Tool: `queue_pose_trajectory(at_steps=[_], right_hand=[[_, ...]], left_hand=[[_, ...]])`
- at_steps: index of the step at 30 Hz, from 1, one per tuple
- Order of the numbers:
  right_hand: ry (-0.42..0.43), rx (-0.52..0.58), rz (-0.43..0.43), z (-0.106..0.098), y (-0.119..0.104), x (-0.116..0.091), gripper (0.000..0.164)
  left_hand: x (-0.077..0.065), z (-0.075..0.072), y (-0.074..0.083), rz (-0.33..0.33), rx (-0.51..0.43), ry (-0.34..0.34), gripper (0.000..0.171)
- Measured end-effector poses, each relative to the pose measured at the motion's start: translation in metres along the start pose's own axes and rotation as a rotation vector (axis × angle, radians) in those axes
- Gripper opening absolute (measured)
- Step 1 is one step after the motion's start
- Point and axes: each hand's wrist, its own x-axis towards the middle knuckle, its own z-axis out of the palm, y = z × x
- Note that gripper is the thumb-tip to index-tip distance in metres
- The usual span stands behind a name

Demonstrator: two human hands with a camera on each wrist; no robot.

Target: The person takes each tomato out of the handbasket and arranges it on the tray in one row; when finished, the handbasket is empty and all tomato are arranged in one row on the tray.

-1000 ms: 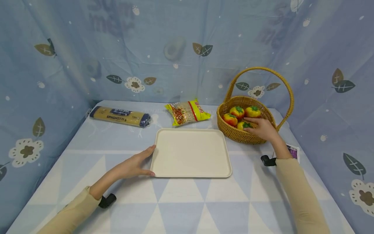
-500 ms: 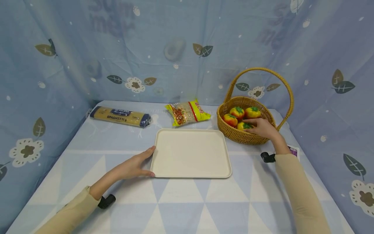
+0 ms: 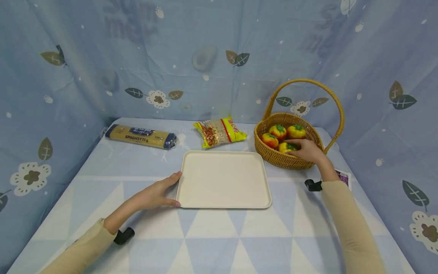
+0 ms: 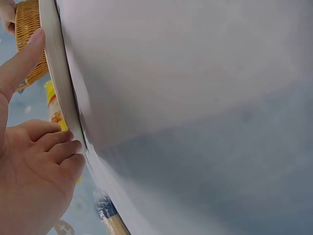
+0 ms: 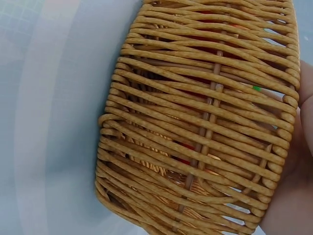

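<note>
A cream rectangular tray (image 3: 224, 179) lies flat in the middle of the table. My left hand (image 3: 154, 195) rests against its left edge, thumb and fingers spread apart along the rim. In the left wrist view the fingertips of that hand (image 4: 36, 161) meet the side of the tray (image 4: 62, 78). Over at the right, my right hand (image 3: 308, 150) reaches into a wicker basket (image 3: 285, 161) and pinches the nearest yellow-and-red persimmon (image 3: 284, 147) between thumb and fingers. Several like it sit in the basket, including a persimmon (image 3: 295, 131) at the back. Basket weave (image 5: 195, 117) hides most of the right hand's grip in the right wrist view.
Behind the tray lies a yellow noodle packet (image 3: 219, 131). A spaghetti packet (image 3: 140, 137) is at the back left. The basket's tall handle (image 3: 309, 80) arches above it. A purple-and-white packet (image 3: 343, 178) is partly hidden by the right forearm. Patterned curtains surround the table.
My right hand's fingers have closed slightly around the front persimmon, which has shifted a little. The left hand and tray stay nearly still.
</note>
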Motion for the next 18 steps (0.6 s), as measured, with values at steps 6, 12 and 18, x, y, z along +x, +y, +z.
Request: queue_pose_trajectory(at_steps=[6,12,18], right_hand=[[0.029,-0.003,0.012,0.0,0.003,-0.002,0.061],[0.045,0.008,0.038,-0.004,0.002,-0.005,0.071],[0.105,-0.011,0.036,-0.006,0.001,-0.011,0.076]], left_hand=[[-0.001,0.0,-0.001,-0.001,0.009,0.001,0.105],[-0.001,0.0,-0.002,-0.009,0.012,-0.005,0.103],[-0.001,0.0,-0.001,-0.01,0.008,-0.009,0.102]])
